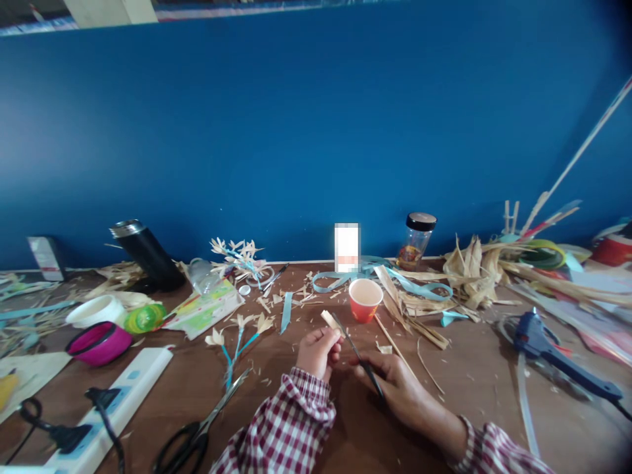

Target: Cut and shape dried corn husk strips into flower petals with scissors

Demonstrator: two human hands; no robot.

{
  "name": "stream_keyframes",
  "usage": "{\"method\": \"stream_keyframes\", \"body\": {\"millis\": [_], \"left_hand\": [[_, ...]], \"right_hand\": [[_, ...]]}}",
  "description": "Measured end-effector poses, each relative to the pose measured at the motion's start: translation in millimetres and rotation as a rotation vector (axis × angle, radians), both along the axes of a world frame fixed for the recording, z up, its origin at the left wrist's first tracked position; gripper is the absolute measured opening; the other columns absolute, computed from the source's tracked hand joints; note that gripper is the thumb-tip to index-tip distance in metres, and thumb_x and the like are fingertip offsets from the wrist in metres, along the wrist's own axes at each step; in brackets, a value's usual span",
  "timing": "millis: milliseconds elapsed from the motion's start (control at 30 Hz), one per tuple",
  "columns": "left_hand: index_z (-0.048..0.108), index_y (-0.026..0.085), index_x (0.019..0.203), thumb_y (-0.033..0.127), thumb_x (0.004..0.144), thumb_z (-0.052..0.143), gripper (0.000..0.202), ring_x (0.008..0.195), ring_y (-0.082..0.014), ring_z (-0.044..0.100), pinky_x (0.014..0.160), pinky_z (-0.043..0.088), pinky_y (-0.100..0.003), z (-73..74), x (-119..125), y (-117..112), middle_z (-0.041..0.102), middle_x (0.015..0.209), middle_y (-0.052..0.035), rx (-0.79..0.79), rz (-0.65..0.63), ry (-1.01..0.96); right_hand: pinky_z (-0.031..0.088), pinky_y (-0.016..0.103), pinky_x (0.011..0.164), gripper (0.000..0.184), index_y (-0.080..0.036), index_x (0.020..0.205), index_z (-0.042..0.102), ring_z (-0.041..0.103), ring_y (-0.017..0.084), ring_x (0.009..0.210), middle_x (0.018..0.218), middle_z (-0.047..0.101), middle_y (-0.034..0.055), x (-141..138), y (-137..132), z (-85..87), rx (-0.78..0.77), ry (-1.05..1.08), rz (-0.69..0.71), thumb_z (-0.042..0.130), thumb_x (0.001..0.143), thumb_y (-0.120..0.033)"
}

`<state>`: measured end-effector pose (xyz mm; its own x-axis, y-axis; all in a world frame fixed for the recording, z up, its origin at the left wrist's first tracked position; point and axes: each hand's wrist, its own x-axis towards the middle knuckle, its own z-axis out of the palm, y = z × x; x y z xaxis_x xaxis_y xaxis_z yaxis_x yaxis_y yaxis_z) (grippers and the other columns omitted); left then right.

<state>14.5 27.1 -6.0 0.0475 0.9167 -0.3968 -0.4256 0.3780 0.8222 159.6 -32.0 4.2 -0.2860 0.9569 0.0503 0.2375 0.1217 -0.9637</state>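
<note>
My left hand (317, 349) pinches a small pale strip of corn husk (330, 320) between thumb and fingers. In my right hand (395, 385) is a slim dark tool, seemingly tweezers (361, 362), whose tip lies against or just beside the husk strip. An orange paper cup (365, 301) stands just beyond my hands. To the left of my left hand lie husk flowers (241, 336) on stems wrapped in blue, and open scissors (202, 428) with black handles.
A power strip (133, 378) with plugs sits front left, near a magenta bowl-shaped roll (99, 343) and a black flask (148, 257). At right are a blue glue gun (557, 359) and piled husks (471, 273). A lidded jar (417, 238) stands by the blue partition (296, 131).
</note>
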Motion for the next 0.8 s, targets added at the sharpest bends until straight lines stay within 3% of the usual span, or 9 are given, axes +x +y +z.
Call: {"method": "stream_keyframes", "body": {"millis": [233, 467, 800], "left_hand": [[0.062, 0.013, 0.052, 0.030, 0.048, 0.081, 0.026, 0.038, -0.0029, 0.042, 0.037, 0.032, -0.014, 1.8, -2.7, 0.5, 0.057, 0.046, 0.0018, -0.017, -0.026, -0.030], [0.060, 0.013, 0.051, 0.031, 0.044, 0.082, 0.030, 0.037, -0.0023, 0.042, 0.035, 0.031, -0.013, 5.7, 0.9, -1.7, 0.056, 0.045, 0.0027, -0.030, -0.051, -0.092], [0.058, 0.012, 0.051, 0.032, 0.042, 0.083, 0.033, 0.035, -0.0017, 0.040, 0.035, 0.031, -0.013, 6.4, -0.1, -1.6, 0.053, 0.043, 0.0038, -0.036, -0.085, -0.069]], "right_hand": [[0.032, 0.019, 0.046, 0.034, -0.018, 0.106, 0.065, 0.040, 0.008, 0.051, 0.067, 0.059, -0.0014, 3.0, 3.1, -3.4, -0.136, 0.134, -0.004, 0.057, 0.083, -0.043], [0.030, 0.018, 0.045, 0.036, -0.017, 0.106, 0.066, 0.037, 0.008, 0.053, 0.064, 0.053, -0.0017, 2.8, 0.9, 5.2, -0.165, 0.172, 0.084, 0.062, 0.080, -0.042], [0.030, 0.018, 0.045, 0.037, -0.017, 0.106, 0.066, 0.037, 0.008, 0.051, 0.061, 0.052, -0.0031, 4.9, 0.3, -4.5, -0.168, 0.178, 0.061, 0.061, 0.080, -0.043]]}}
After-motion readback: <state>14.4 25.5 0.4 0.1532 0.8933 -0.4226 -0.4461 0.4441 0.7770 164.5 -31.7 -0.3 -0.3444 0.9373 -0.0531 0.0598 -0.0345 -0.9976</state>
